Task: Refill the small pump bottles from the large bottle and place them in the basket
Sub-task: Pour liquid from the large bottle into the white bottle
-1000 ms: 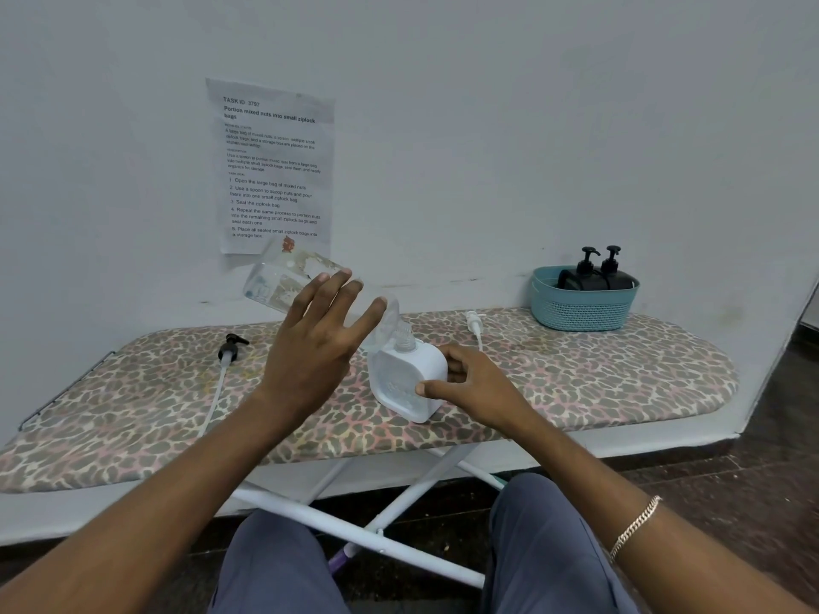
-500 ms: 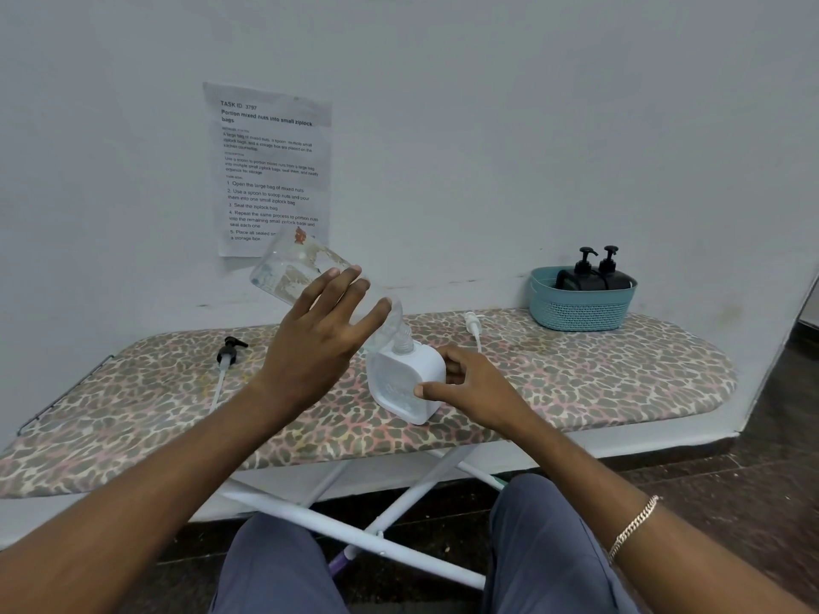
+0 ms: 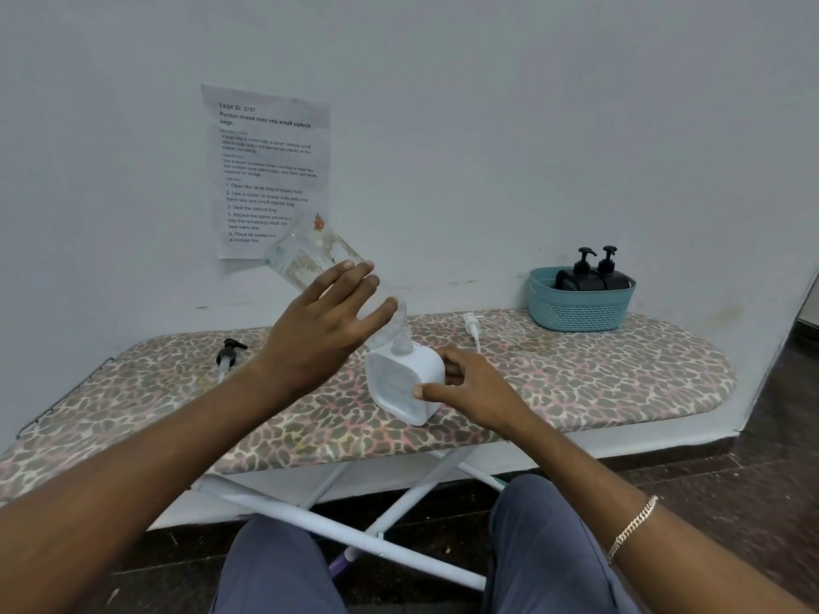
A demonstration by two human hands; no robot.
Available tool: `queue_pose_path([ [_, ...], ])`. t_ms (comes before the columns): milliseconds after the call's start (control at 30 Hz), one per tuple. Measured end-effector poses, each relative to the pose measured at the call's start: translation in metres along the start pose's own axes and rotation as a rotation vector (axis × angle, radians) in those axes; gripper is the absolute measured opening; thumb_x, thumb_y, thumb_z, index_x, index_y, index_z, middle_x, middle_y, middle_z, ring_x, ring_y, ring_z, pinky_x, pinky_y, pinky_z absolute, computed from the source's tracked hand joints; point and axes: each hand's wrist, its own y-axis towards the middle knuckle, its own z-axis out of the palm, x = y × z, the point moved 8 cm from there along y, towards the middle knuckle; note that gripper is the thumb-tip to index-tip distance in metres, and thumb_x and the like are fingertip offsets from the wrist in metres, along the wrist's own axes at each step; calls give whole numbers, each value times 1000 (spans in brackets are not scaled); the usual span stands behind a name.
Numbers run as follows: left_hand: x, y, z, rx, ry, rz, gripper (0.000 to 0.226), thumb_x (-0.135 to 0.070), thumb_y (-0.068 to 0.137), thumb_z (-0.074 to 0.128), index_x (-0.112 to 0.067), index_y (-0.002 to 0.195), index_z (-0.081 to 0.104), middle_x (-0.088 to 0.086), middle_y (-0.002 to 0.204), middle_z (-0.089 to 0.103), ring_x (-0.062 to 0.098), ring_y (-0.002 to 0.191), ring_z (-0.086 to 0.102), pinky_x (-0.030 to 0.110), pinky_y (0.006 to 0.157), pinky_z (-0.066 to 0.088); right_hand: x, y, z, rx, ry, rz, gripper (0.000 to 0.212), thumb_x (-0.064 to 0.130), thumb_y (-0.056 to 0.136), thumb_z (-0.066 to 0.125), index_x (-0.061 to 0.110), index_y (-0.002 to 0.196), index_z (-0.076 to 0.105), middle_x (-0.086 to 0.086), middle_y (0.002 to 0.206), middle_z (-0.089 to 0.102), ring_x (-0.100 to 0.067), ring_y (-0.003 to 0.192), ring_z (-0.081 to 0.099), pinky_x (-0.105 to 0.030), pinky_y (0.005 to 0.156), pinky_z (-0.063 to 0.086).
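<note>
My left hand holds a large clear bottle tipped steeply, its mouth down against the neck of a small white square bottle standing on the ironing board. My right hand grips the white bottle's right side, thumb on its front. A white pump head lies just behind the white bottle. A black pump head with a white tube lies to the left. Two black pump bottles stand in the teal basket at the back right.
The leopard-print board runs along a white wall with a printed sheet taped to it. White board legs cross below, above my knees. The board's rounded right end lies past the basket.
The large bottle's base has risen, so it tilts more steeply over the white bottle. My right hand stays on the white bottle.
</note>
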Motion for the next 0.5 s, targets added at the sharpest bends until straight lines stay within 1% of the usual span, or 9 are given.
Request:
queue_pose_path([
  [100, 0, 4, -4, -6, 2, 39, 75, 6, 103, -2, -7, 127, 69, 25, 126, 66, 42, 131, 59, 46, 122, 26, 1, 0, 0, 1, -6, -3, 60, 49, 76, 86, 29, 129, 67, 13, 120, 75, -6, 109, 72, -44, 100, 59],
  [200, 0, 5, -2, -1, 12, 68, 76, 4, 104, -3, -7, 128, 68, 25, 128, 66, 42, 133, 57, 46, 123, 25, 1, 0, 0, 1, -12, -4, 64, 52, 74, 86, 29, 131, 67, 14, 120, 74, -6, 109, 72, -43, 100, 59],
  [300, 0, 7, 0, 5, 16, 106, 73, 3, 105, -1, -8, 130, 67, 25, 130, 65, 42, 135, 56, 46, 123, 25, 2, 0, 0, 4, -8, -4, 62, 50, 75, 86, 28, 130, 67, 13, 120, 75, -6, 108, 72, -43, 100, 59],
  [400, 0, 10, 1, -1, 19, 137, 65, 5, 105, 7, -9, 131, 66, 24, 131, 64, 41, 136, 53, 46, 124, 24, 1, 0, 0, 1, -5, -3, 64, 52, 74, 86, 29, 130, 67, 14, 120, 74, -6, 109, 72, -43, 100, 59],
  [500, 0, 13, 1, -6, 14, 157, 51, 8, 100, 29, -9, 131, 65, 24, 132, 64, 41, 136, 54, 46, 124, 23, 0, 1, 0, 4, -4, -1, 62, 50, 75, 87, 30, 130, 67, 14, 120, 74, -5, 109, 72, -42, 100, 59],
])
